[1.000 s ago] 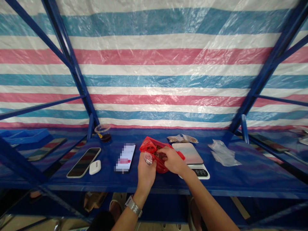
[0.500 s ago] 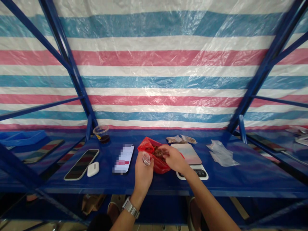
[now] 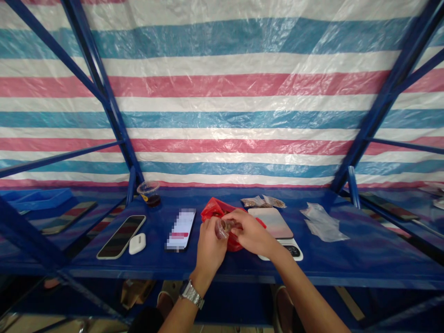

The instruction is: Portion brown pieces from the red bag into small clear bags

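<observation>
My left hand [image 3: 211, 247] is closed on a small clear plastic bag [image 3: 221, 230], its mouth facing up. At that mouth my right hand [image 3: 251, 233] has its fingers pinched together, with some small brown dried pieces [image 3: 227, 224] showing at the fingertips. Just behind and below both hands lies an open red plastic bag [image 3: 213, 208], partly covered by them. To the right of it sits a white kitchen scale [image 3: 272, 221], its front corner hidden by my right wrist.
Two filled clear bags [image 3: 263, 201] lie behind the scale, and flat clear bags [image 3: 324, 223] to its right. On the left are a lit phone [image 3: 181, 230], a dark phone [image 3: 121, 237], a white earbud case [image 3: 138, 243] and a plastic cup [image 3: 150, 194]. Blue posts [image 3: 120, 125] frame the shelf.
My right hand has come out of the red bag and moved left to the mouth of the small clear bag. The left hand still holds that bag.
</observation>
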{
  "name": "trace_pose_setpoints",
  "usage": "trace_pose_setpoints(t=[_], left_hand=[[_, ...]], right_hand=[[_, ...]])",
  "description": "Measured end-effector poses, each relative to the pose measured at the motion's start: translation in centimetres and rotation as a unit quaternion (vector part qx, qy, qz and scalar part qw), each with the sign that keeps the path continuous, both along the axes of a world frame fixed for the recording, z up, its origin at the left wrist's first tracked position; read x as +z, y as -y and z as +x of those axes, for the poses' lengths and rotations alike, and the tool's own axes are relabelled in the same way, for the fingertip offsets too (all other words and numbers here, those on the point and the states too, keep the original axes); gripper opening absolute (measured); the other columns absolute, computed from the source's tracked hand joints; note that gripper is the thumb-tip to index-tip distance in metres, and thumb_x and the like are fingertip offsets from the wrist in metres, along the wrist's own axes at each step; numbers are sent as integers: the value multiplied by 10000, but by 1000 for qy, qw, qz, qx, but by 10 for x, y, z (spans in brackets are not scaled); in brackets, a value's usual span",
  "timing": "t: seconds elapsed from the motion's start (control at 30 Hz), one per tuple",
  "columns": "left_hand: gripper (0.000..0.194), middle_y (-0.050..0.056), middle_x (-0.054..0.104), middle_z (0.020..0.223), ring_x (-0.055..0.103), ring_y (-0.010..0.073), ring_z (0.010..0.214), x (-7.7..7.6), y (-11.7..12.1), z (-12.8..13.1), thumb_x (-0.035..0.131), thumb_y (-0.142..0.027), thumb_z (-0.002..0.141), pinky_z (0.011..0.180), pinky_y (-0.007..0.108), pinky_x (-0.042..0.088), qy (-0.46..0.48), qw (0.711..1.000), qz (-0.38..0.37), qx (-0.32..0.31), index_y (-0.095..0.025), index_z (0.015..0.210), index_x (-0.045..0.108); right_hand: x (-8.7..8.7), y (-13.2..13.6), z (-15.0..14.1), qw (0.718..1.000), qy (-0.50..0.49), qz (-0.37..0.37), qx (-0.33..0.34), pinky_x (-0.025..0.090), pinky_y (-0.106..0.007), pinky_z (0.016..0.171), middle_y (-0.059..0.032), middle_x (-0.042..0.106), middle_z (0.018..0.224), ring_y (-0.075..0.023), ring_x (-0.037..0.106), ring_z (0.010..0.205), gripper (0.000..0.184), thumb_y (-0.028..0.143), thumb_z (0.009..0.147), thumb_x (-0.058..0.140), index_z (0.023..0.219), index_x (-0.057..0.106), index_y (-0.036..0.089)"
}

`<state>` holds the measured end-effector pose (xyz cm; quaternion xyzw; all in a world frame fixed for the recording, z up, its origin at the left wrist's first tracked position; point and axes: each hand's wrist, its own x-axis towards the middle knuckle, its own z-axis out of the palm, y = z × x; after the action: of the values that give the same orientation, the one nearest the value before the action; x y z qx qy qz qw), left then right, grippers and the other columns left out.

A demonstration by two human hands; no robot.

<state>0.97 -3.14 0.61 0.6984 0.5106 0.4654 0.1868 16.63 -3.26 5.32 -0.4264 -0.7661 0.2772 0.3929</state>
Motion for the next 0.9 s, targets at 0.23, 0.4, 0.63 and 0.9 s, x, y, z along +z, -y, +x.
trace_pose_setpoints(t=[0.23,0.4,0.63,0.9], left_hand=[[76,59,668,929,621,248,921,2,0,-6,618,-175,870,787,342,447,-11,1000,-26,7,-208,933,592],[129,58,667,952,631,245,933,2,1,-5,644,-213,864,799,345,452,22,999,-33,-22,-201,976,582],[164,76,685,965,652,255,929,7,0,-1,639,-187,834,802,357,465,84,995,-46,-37,-176,994,607],[171,74,706,998,671,251,956,14,2,-7,630,-284,901,852,374,493,93,992,-54,-61,-189,1044,620]], right_hand=[[-12,-7,-8,985,-143,-95,10,570,-346,858,-53,732,1085,-194,719,935,389,11,753,601,1077,691,205],[-3,-3,-8,997,-70,-34,18,542,-345,882,-41,742,1037,-194,707,944,381,-20,743,575,975,753,225],[9,2,-15,993,-65,82,54,523,-298,890,-24,730,1007,-169,682,978,484,-99,703,476,946,737,228],[10,7,-11,993,13,119,15,492,-324,972,-35,682,1159,-183,639,1082,472,-47,824,496,1096,724,264]])
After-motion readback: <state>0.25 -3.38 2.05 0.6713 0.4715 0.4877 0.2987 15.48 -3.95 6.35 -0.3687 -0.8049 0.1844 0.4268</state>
